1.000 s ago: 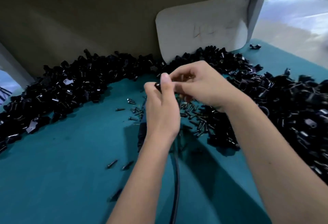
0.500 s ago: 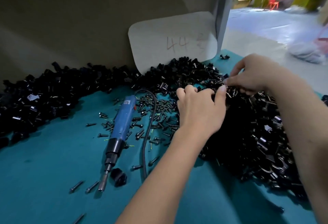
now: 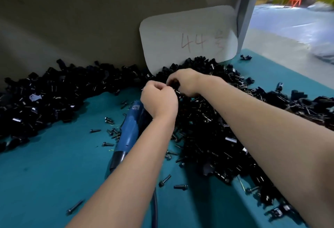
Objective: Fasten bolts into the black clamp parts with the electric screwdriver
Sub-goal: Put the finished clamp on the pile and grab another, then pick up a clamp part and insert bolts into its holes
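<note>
Over the far middle of the teal-covered table [image 3: 45, 182], both hands are back together. Half a second ago they were apart, the right hand [image 3: 186, 81] reaching out over the pile toward the table's right edge; now it has pulled in and pinches a small black clamp part [image 3: 175, 84] between thumb and curled fingers. Left hand [image 3: 159, 99] sits just beside it, fingers curled, tips meeting at the same part; can't tell whether it holds a bolt, the fingers hide it.

Blue electric screwdriver [image 3: 129, 133] lies on the table under the left forearm, untouched, black tip end toward the near edge. It was fully visible before; the arm now covers part of its body and its cable [image 3: 154, 208].

Heap of black clamp parts [image 3: 54, 97] runs along the far edge and down the right side. Loose dark bolts [image 3: 164, 180] are scattered on the cloth around the screwdriver. Grey rounded card marked "44" [image 3: 189, 39] leans upright against the back panel behind the heap.
</note>
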Available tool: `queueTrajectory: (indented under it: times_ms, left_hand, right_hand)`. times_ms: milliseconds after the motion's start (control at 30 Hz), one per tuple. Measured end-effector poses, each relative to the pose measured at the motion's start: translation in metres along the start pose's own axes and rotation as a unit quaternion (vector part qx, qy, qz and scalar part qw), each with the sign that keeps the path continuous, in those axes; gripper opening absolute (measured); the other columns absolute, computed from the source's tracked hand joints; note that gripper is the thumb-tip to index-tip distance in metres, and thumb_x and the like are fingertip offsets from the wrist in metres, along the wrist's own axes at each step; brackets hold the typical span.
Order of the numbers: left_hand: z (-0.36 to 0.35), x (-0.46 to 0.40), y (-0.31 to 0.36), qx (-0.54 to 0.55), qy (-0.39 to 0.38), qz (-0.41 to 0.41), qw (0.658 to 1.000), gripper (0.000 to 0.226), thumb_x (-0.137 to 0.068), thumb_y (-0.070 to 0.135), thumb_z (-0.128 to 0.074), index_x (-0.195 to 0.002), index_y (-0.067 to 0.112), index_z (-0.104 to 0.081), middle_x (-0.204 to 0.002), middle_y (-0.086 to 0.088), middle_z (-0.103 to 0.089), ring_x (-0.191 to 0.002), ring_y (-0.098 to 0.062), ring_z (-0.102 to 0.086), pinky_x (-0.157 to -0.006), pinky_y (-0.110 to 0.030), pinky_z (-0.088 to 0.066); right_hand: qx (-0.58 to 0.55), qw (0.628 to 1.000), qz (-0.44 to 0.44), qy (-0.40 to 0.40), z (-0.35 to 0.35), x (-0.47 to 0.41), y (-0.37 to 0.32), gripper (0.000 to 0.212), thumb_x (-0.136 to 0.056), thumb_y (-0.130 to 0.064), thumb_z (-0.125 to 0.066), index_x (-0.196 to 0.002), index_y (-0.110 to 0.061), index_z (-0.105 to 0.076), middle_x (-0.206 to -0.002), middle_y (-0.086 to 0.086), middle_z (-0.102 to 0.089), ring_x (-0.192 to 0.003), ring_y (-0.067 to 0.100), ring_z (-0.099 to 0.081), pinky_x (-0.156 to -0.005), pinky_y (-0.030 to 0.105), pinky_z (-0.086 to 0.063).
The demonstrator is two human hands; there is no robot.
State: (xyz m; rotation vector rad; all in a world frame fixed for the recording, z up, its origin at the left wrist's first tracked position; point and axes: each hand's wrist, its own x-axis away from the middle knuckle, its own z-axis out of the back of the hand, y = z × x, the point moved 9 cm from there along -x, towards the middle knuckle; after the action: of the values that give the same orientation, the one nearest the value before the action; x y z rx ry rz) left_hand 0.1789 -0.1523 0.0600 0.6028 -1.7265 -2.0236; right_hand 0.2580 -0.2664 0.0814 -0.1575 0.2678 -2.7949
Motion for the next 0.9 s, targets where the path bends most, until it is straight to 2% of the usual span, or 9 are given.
queueTrajectory:
  times_ms: [167, 367, 467, 533, 600, 667, 733, 800, 900]
  left_hand:
    - [0.008, -0.019, 0.001, 0.021, 0.002, 0.012, 1.000, 0.031, -0.079, -0.006, -0.044, -0.073, 0.016, -0.063, -0.078, 0.000, -0.066, -0.068, -0.018, -0.059, -0.055, -0.026, -0.043]
    - [0.053, -0.039, -0.002, 0.001, 0.019, -0.056, 0.998, 0.032, -0.079, -0.007, -0.047, -0.069, 0.018, -0.064, -0.062, 0.007, -0.057, -0.052, -0.011, -0.048, -0.046, -0.025, -0.041]
    - [0.098, -0.058, -0.013, -0.002, 0.069, -0.048, 0.996, 0.034, -0.079, -0.007, -0.046, -0.069, 0.020, -0.064, -0.065, 0.006, -0.059, -0.057, -0.014, -0.051, -0.053, -0.026, -0.041]
    - [0.132, -0.074, -0.020, -0.034, 0.113, -0.046, 0.992, 0.032, -0.081, -0.003, -0.048, -0.073, 0.021, -0.067, -0.076, 0.002, -0.065, -0.078, -0.021, -0.060, -0.067, -0.033, -0.050]
    - [0.163, -0.091, -0.029, -0.171, 0.135, -0.043, 0.975, 0.022, -0.086, 0.008, -0.054, -0.093, 0.021, -0.071, -0.110, -0.007, -0.066, -0.113, -0.030, -0.050, -0.089, -0.037, -0.048]
    - [0.185, -0.106, -0.046, -0.345, 0.107, -0.020, 0.932, 0.035, -0.091, 0.023, -0.060, -0.125, 0.018, -0.064, -0.147, -0.015, -0.042, -0.135, -0.038, -0.031, -0.103, -0.039, -0.038]
    - [0.198, -0.114, -0.064, -0.450, 0.058, -0.010, 0.891, 0.056, -0.093, 0.029, -0.062, -0.146, 0.018, -0.049, -0.164, -0.015, -0.017, -0.147, -0.040, -0.018, -0.113, -0.048, -0.032]
    - [0.207, -0.118, -0.069, -0.484, 0.042, -0.046, 0.873, 0.058, -0.095, 0.026, -0.061, -0.150, 0.016, -0.045, -0.164, -0.016, -0.017, -0.146, -0.041, -0.020, -0.112, -0.052, -0.035]
    - [0.215, -0.121, -0.059, -0.490, 0.078, -0.117, 0.861, 0.035, -0.096, 0.033, -0.067, -0.123, 0.011, -0.062, -0.137, -0.014, -0.052, -0.130, -0.041, -0.038, -0.098, -0.047, -0.045]
  right_hand:
    - [0.074, 0.997, -0.023, -0.018, -0.026, -0.034, -0.003, 0.041, -0.099, -0.011, -0.057, -0.139, -0.015, -0.062, -0.145, 0.016, -0.053, -0.137, 0.039, -0.047, -0.113, 0.043, -0.043]
    - [0.049, 0.995, -0.069, 0.043, -0.013, -0.022, 0.016, 0.020, -0.092, -0.006, -0.066, -0.106, -0.019, -0.073, -0.115, 0.014, -0.070, -0.102, 0.037, -0.067, -0.091, 0.043, -0.059]
    - [0.026, 0.990, -0.095, 0.105, 0.007, -0.014, 0.017, 0.022, -0.097, -0.011, -0.065, -0.117, -0.018, -0.072, -0.120, 0.017, -0.069, -0.111, 0.040, -0.064, -0.090, 0.042, -0.056]
    - [-0.064, 0.979, -0.088, 0.170, 0.023, -0.008, 0.007, 0.026, -0.101, -0.014, -0.062, -0.126, -0.014, -0.069, -0.121, 0.018, -0.068, -0.115, 0.040, -0.062, -0.089, 0.039, -0.053]
    - [-0.291, 0.932, -0.061, 0.207, 0.027, 0.002, -0.016, 0.022, -0.105, -0.014, -0.059, -0.123, -0.016, -0.071, -0.116, 0.011, -0.067, -0.104, 0.031, -0.069, -0.077, 0.031, -0.053]
    - [-0.529, 0.823, -0.034, 0.206, 0.020, 0.017, -0.044, 0.021, -0.108, -0.014, -0.052, -0.115, -0.018, -0.072, -0.107, 0.007, -0.065, -0.077, 0.022, -0.074, -0.054, 0.026, -0.051]
    - [-0.637, 0.747, -0.010, 0.187, 0.007, 0.030, -0.069, 0.021, -0.107, -0.012, -0.053, -0.108, -0.018, -0.073, -0.103, 0.004, -0.064, -0.062, 0.018, -0.072, -0.046, 0.024, -0.047]
    - [-0.664, 0.730, 0.008, 0.162, -0.009, 0.040, -0.090, 0.014, -0.103, -0.011, -0.063, -0.105, -0.017, -0.075, -0.104, 0.006, -0.066, -0.063, 0.018, -0.070, -0.048, 0.024, -0.047]
    - [-0.672, 0.725, 0.027, 0.150, -0.029, 0.052, -0.102, 0.011, -0.099, -0.007, -0.068, -0.103, -0.014, -0.074, -0.089, 0.006, -0.066, -0.061, 0.017, -0.064, -0.047, 0.023, -0.043]
